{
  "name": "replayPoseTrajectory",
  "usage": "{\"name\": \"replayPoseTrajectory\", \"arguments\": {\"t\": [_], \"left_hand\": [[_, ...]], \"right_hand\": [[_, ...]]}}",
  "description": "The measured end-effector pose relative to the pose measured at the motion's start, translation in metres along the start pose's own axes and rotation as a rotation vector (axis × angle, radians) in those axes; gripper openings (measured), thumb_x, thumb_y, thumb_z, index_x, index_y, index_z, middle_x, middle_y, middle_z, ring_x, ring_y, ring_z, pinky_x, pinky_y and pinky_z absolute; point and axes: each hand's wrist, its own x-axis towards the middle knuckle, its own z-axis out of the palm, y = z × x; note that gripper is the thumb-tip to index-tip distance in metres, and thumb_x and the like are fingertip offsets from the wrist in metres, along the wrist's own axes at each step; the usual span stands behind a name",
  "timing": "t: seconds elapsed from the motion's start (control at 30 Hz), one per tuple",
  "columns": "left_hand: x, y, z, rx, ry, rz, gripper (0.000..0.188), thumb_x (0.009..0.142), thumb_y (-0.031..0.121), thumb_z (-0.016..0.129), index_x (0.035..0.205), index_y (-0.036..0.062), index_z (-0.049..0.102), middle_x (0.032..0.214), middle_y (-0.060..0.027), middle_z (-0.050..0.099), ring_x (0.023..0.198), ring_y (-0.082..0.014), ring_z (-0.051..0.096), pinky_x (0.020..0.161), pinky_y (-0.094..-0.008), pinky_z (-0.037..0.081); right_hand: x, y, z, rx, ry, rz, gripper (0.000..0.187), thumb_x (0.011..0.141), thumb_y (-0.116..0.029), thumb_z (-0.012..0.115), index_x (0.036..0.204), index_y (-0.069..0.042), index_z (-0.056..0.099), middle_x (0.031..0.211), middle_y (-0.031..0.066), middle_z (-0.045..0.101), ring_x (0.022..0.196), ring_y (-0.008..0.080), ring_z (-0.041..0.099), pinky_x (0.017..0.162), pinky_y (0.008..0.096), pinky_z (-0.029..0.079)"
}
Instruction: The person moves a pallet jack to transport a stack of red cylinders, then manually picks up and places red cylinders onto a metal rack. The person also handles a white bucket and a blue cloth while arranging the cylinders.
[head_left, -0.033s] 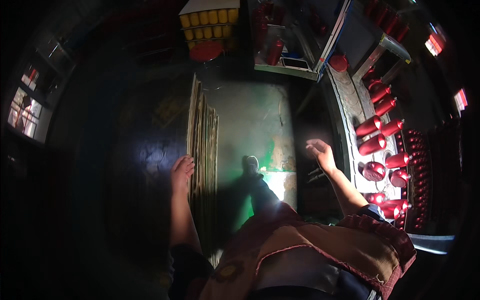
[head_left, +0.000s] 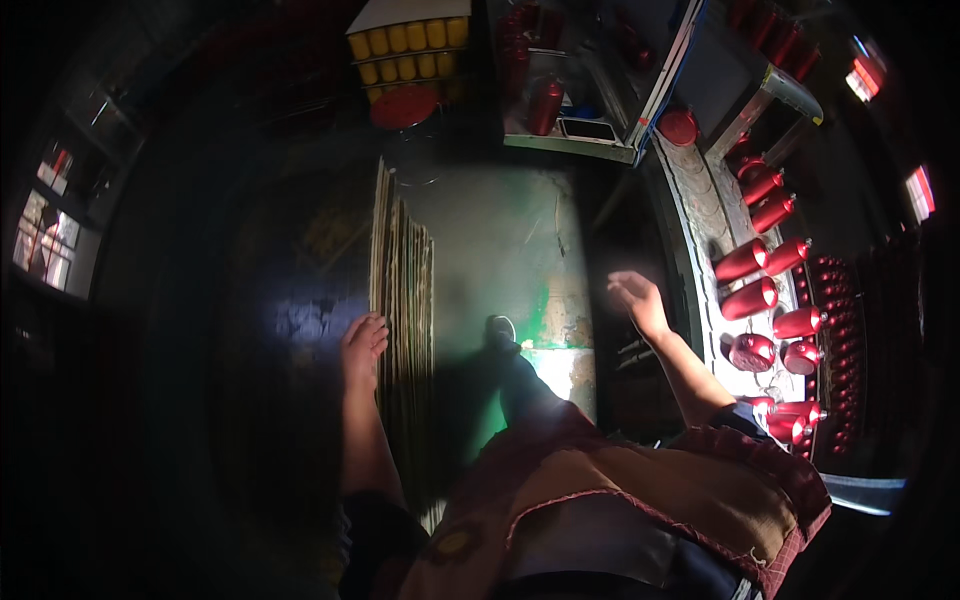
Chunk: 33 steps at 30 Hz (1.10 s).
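Note:
My left hand (head_left: 364, 345) is at the side of a row of thin flat sheets (head_left: 408, 290) standing on edge. Its fingers are curled in together and nothing shows in them; whether it touches the sheets I cannot tell. My right hand (head_left: 640, 305) is raised in the air, fingers loosely bent and apart, holding nothing. To its right, several shiny red bottles (head_left: 748, 298) with small metal tips lie or stand tilted on a long pale bench (head_left: 700, 205).
A round red stool (head_left: 405, 106) stands ahead, before stacked yellow cylinders (head_left: 410, 38). A phone (head_left: 588, 130) lies on a shelf beside a red bottle (head_left: 545, 105). My shoe (head_left: 503, 328) is on the worn green floor (head_left: 490, 220). Rows of small red round things (head_left: 838, 350) fill the far right.
The view has shifted slightly, so the stool and sheets appear a little further left and the bench's bottles a little lower. Both hands keep nearly the same pose.

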Motion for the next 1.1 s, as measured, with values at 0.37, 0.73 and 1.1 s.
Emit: {"name": "replayPoseTrajectory", "arguments": {"t": [0.37, 0.73, 1.1], "left_hand": [[0.29, 0.054, 0.091, -0.159, 0.086, -0.279, 0.015, 0.092, 0.016, 0.06, 0.097, 0.0023, 0.061, 0.072, 0.0006, 0.052, 0.058, -0.0078, 0.047, 0.053, -0.0218, 0.039], [0.658, 0.205, 0.311, 0.108, -0.286, -0.03, 0.015, 0.088, 0.011, 0.066, 0.102, 0.007, 0.066, 0.091, -0.0002, 0.063, 0.077, -0.0067, 0.057, 0.065, -0.02, 0.043], [0.755, 0.208, 0.605, 0.587, -1.063, 0.724, 0.021, 0.075, 0.007, 0.074, 0.095, 0.0059, 0.071, 0.108, -0.007, 0.065, 0.099, -0.021, 0.06, 0.083, -0.0305, 0.05]], "right_hand": [[0.389, -0.119, 0.029, -0.026, 0.202, -0.314, 0.033, 0.091, -0.005, 0.064, 0.123, -0.006, 0.057, 0.112, 0.0012, 0.062, 0.104, 0.0111, 0.058, 0.085, 0.0243, 0.046], [0.576, -0.115, 0.027, -0.308, 0.424, -0.224, 0.032, 0.076, -0.002, 0.07, 0.108, -0.008, 0.067, 0.12, 0.0096, 0.059, 0.116, 0.0272, 0.055, 0.097, 0.0347, 0.046], [0.603, -0.129, 0.035, -0.022, 0.415, -0.048, 0.037, 0.081, -0.008, 0.076, 0.116, -0.007, 0.063, 0.066, -0.0017, 0.055, 0.062, 0.0061, 0.053, 0.057, 0.0239, 0.045]]}}
